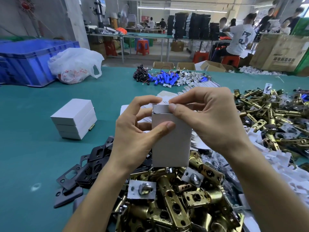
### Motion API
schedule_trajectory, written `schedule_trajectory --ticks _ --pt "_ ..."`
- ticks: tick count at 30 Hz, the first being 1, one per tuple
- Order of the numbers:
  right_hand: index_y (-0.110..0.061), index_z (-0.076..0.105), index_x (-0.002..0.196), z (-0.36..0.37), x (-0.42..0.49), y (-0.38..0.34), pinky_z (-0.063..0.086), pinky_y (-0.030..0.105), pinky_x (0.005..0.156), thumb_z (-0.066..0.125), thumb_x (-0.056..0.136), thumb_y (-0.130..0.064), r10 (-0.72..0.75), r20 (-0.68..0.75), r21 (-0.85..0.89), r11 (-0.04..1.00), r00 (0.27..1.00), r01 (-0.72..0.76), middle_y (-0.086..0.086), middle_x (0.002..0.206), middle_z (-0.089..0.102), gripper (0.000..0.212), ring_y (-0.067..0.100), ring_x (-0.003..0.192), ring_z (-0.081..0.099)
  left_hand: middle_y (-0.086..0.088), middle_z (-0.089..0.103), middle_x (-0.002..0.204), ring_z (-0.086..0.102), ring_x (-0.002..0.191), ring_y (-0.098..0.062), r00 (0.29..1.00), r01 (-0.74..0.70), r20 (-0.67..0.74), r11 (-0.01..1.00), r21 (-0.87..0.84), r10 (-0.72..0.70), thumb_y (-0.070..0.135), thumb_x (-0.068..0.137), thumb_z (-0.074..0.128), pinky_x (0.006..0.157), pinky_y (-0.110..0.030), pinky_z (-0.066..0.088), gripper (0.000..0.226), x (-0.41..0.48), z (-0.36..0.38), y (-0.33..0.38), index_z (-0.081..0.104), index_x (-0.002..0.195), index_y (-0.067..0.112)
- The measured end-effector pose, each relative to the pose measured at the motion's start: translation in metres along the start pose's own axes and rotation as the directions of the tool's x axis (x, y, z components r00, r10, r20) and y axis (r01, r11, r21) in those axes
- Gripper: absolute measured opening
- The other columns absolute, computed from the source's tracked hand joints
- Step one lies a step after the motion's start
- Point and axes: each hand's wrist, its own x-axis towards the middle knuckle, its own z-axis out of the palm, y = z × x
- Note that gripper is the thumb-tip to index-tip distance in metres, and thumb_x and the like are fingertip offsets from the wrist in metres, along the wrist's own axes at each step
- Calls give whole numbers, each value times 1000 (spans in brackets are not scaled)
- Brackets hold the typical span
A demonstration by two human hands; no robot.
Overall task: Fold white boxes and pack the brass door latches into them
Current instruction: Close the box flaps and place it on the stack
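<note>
Bare green bench [33,139] lies open along the left edge, from the stack of white boxes [73,118] down to the near edge. A spread of black plates [90,166] and heaped brass latches [175,198] crowd the near middle and the right side; a blue crate [28,62], a plastic bag [75,66] and blue cells [165,79] block the far side

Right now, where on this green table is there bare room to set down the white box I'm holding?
Bare green mat lies left of the stack of white boxes and the black metal plates. Another patch sits between that stack, the white plastic bag and the blue battery pile. Near and right is crowded with brass latches.
</note>
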Motion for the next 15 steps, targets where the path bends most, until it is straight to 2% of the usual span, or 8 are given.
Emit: schedule_trajectory --ticks 3,6,7,10,13,15 --pt "-13 77 83 2 -1 0 53 12 61 76 82 -2 -27 -18 -30 999 999 27 -14 78 72 12 -6 65 68 1 77 101 77 73 -23 1000 -15 -7 999 33 16 20 78 80 58 -37 62 36 0 2 -1 63 107 34" --pt "-14 77 83 2 -2 1 48 7 61 76 82 -3 -47 -16 -53 998 999 46 -16 75 71 11 -9 65 66 5 76 87 71 66 -11 1000 -3 -29 1000 23 3 26 90 67 50 -28 56 10 2 3 1 66 99 31" --pt "-16 77 83 2 -3 2 49 8 61 77 82 -5 -57 -10 -57 997 998 56 -16 76 71 12 -8 66 66 6 74 81 68 63 -8 999 11 -31 1000 5 -11 27 93 62 47 -25 53 6 2 2 2 67 95 29" --pt "-26 75 85 -2 -3 5 58 21 69 78 83 -11 -66 41 -41 997 997 68 -14 82 74 16 0 73 70 3 70 73 66 60 -10 998 45 -36 999 -18 -45 29 95 57 45 -23 49 14 5 -1 4 68 86 32" --pt "-25 74 95 -10 -5 12 59 23 75 79 80 -16 -41 148 109 994 988 25 -9 97 76 19 6 87 72 4 70 74 66 62 -10 999 36 -2 999 -24 -36 31 96 57 46 -24 50 14 5 -2 4 68 88 34" --pt "-22 72 101 -14 -8 19 58 22 78 77 72 -19 -11 168 226 974 986 -27 -2 106 75 29 12 92 73 5 72 80 67 66 -9 999 22 28 1000 -20 -22 37 94 58 49 -25 53 11 5 -3 3 69 92 36"
